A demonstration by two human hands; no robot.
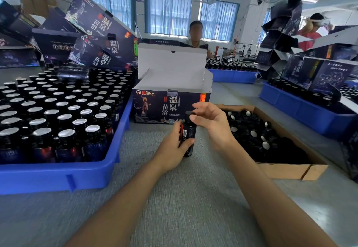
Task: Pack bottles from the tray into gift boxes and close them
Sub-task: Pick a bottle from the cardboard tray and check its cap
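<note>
the bottle (188, 131) stands upright on the desk (184, 198) at the centre of the frame, just in front of the open gift box (155, 111). the left hand (171, 147) grips its body, fingers (186, 142) wrapped round the label. the right hand (211, 120) has thumb and forefinger closed on the black cap (189, 114) at the top.

we judge the bottle small, rigid and light enough for one hand. it looks like dark glass or hard plastic, so it could break if it is knocked. the glossy label may slip in the hand, so the mid-body is the place to hold it, not the cap.

at the left of the frame the blue tray (96, 171) is packed with upright bottles that show silver sealed tops and no caps. at the right, the cardboard box (280, 169) holds a loose heap of black caps (251, 136). the gift box has its white lid and side flaps raised, and from here we cannot tell what is inside it. more blue trays with bottles sit at the upper right, and printed gift boxes are piled at the upper left and upper right.
</note>
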